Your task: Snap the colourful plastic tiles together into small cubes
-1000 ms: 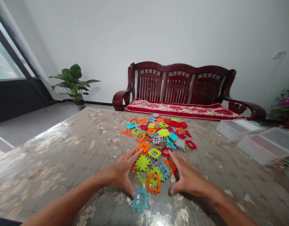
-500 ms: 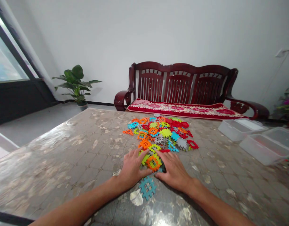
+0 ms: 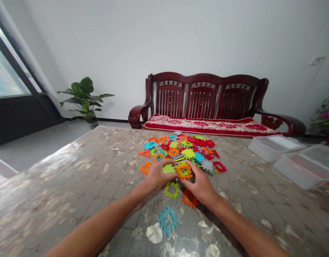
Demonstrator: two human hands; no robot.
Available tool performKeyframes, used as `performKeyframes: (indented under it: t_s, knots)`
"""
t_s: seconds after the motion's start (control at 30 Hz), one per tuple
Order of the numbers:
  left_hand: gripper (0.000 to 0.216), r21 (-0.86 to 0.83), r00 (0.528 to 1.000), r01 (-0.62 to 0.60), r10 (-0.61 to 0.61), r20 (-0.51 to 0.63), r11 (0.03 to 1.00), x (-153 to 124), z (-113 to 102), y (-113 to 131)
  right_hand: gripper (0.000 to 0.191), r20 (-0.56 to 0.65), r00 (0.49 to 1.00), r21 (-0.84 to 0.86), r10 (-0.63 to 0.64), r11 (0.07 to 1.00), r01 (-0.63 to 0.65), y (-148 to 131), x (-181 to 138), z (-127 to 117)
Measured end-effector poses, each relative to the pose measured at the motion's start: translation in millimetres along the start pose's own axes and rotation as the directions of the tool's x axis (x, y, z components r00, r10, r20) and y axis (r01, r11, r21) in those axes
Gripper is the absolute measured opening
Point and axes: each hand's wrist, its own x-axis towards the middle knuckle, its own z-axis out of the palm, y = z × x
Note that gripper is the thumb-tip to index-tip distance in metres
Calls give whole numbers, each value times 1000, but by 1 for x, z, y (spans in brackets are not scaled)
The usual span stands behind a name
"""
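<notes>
Clasping toothed pieces (image 3: pixel 184 172), both hands (image 3: pixel 155 175), patterned table (image 3: pixel 110 171)

Those notched building tiles (image 3: pixel 188 154) look like plain hard plastic to me, smooth-faced and closer to matt than shiny, whereas the tabletop (image 3: pixel 113 160) has a slick, glossy finish that throws back bright glare. The bench (image 3: pixel 139 114) looks like dark reddish wood with a polished, varnished-type shine, and the seat cover (image 3: pixel 223 127) on it is soft-looking, matt patterned cloth. Storage boxes (image 3: pixel 294 175) are cloudy see-through plastic, pretty smooth, and the wall (image 3: pixel 164 35) just reads as flat matt white.
</notes>
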Motion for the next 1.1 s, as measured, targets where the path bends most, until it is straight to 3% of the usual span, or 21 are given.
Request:
performKeyframes:
  t_s: [0.17, 0.37, 0.47, 0.57, 0.67, 0.73, 0.83, 0.9, 1.1]
  knots:
    - [54, -16, 999, -3, 2, -40, 1000, 33, 5, 25, 51, -124, 991, 167, 48, 986, -27, 11, 39, -15]
    - [40, 78, 968, -228, 235, -88, 970, 71, 1, 57, 56, -170, 983, 264, 76, 964, -29, 27, 94, -33]
    - [37, 88, 962, -251, 258, -87, 964, 70, -5, 56, 59, -225, 973, 158, 50, 987, -14, 29, 93, -41]
    - [27, 118, 961, -255, 264, -77, 960, 47, -12, 39, 50, -242, 970, 21, 24, 1000, -20, 23, 66, -43]
    - [24, 247, 968, -251, 250, 33, 936, 15, -16, 16, 32, -73, 997, -20, -16, 1000, 14, 9, 27, -38]
    - [49, 339, 950, -303, 256, 178, 890, -3, -16, 1, 31, 104, 992, -91, -65, 993, 75, 0, 7, -32]
    - [97, 449, 914, -370, 234, 331, 813, -17, -11, -14, 45, 292, 950, -235, -111, 954, 184, -10, -7, -21]
    - [107, 496, 898, -402, 226, 377, 770, -17, -8, -19, 48, 359, 920, -297, -155, 916, 270, -12, -8, -16]
    - [97, 624, 875, -470, 234, 425, 625, -17, -4, -15, 35, 388, 882, -374, -268, 829, 416, -7, -12, -6]
